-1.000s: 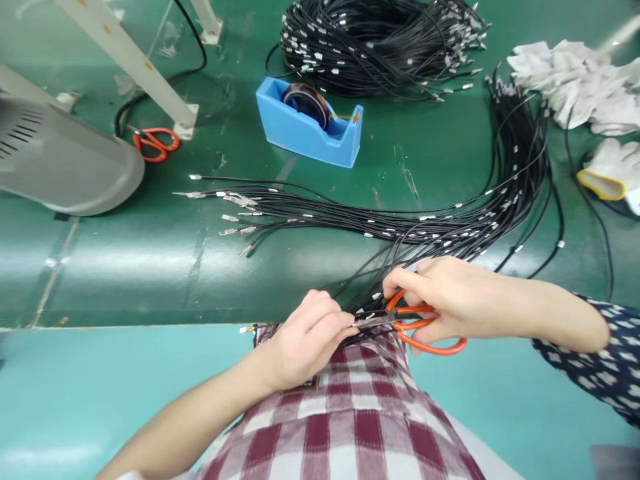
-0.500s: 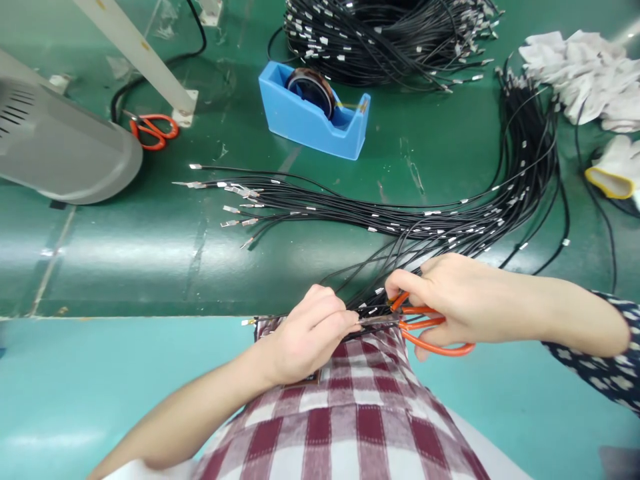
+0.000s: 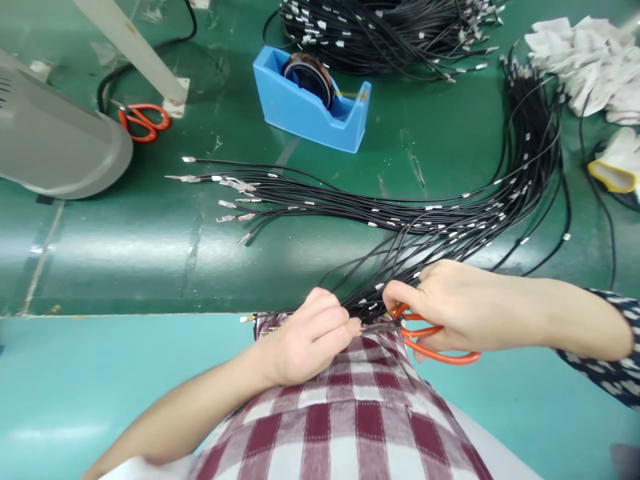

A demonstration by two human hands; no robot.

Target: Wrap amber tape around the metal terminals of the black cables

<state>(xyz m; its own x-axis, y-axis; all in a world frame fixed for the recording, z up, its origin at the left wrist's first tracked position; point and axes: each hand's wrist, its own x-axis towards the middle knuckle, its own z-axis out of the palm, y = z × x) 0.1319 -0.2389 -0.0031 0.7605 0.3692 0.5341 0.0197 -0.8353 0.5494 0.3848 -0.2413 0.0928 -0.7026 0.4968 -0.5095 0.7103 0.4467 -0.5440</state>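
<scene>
My left hand (image 3: 313,337) is closed in a pinch at the table's front edge, around thin black cables (image 3: 367,303) whose tipped ends stick out to its left. The fingers hide the exact spot being gripped. In my right hand (image 3: 460,303) are orange-handled scissors (image 3: 443,357), fingers wrapped about the handles. Their blades point left and their tips meet my left fingertips; whether anything lies between the blades I cannot make out. From my hands the cables run up into a larger black cable bundle (image 3: 425,220) with white labels and metal terminals.
A blue tape dispenser (image 3: 310,110) stands behind the bundle, with a thick cable coil (image 3: 360,40) farther back. Other orange scissors (image 3: 145,122) lie by a grey machine base (image 3: 65,140) at left. White gloves (image 3: 590,63) lie at right.
The view has shifted slightly, so the table things appear a little higher and further left. The scissors have tilted slightly, with their handles lower; both hands keep their grip.
</scene>
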